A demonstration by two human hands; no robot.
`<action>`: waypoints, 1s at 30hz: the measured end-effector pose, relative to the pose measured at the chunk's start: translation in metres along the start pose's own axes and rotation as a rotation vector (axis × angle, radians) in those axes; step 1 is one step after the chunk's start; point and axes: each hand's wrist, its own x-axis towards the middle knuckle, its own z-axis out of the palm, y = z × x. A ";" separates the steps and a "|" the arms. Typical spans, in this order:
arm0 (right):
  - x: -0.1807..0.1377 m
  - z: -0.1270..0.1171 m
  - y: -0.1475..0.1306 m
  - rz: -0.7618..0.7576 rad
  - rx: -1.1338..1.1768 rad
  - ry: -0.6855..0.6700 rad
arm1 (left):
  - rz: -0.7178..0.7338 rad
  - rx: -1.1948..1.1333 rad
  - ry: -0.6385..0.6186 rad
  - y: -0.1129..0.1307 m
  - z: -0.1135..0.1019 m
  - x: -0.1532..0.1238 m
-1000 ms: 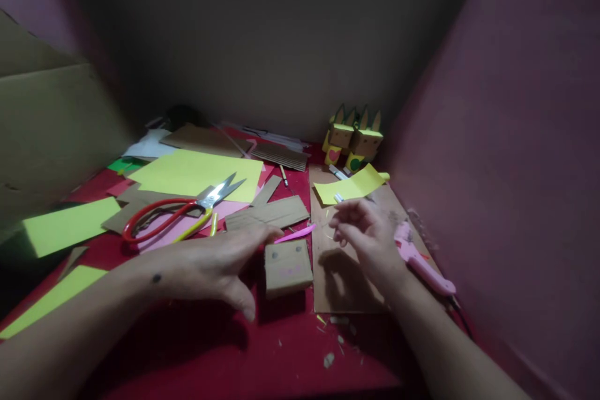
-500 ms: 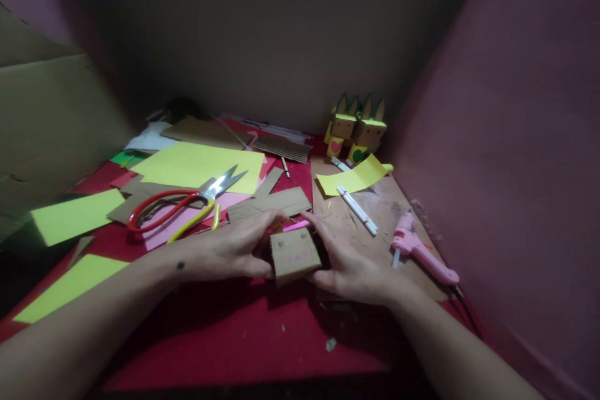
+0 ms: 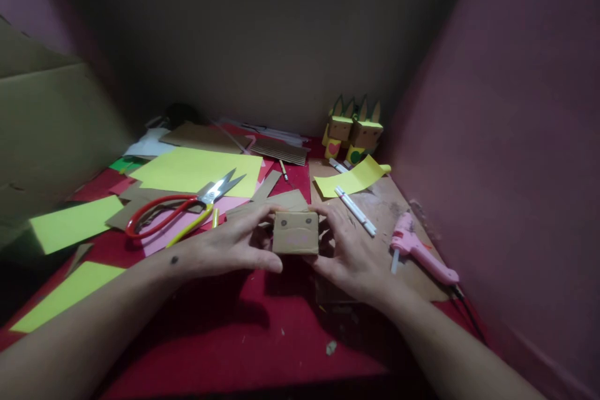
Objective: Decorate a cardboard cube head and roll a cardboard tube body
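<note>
Between my two hands is a small cardboard box (image 3: 295, 233) with two dark eye dots and a faint pink mark drawn on the side toward me. My left hand (image 3: 248, 240) grips its left side, the thumb stretched along near the lower left corner. On the right side, my right hand (image 3: 342, 250) holds it with fingers at the top edge and thumb at the lower corner. The back of the box is hidden. Red-and-yellow-handled scissors (image 3: 201, 203) lie spread apart beyond my left forearm.
A pink glue gun (image 3: 419, 247) lies at right on a cardboard sheet (image 3: 382, 234), near white markers (image 3: 355, 210) and a curved yellow strip (image 3: 351, 178). Two cardboard figures (image 3: 354, 131) stand behind. Yellow paper (image 3: 197, 169) and cardboard scraps cover the left of the red table (image 3: 262, 344).
The box has tilted so its drawn side faces me more squarely. A pink item visible behind it before is now hidden. Both hands still hold the box.
</note>
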 end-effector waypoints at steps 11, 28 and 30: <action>-0.001 0.010 0.011 -0.183 -0.113 0.103 | -0.073 -0.087 0.104 -0.008 0.001 0.005; 0.001 0.008 0.014 -0.026 0.028 0.044 | 0.064 0.445 0.183 -0.020 -0.003 0.009; 0.002 0.008 0.014 0.004 0.082 0.021 | 0.090 0.461 0.143 -0.020 -0.005 0.009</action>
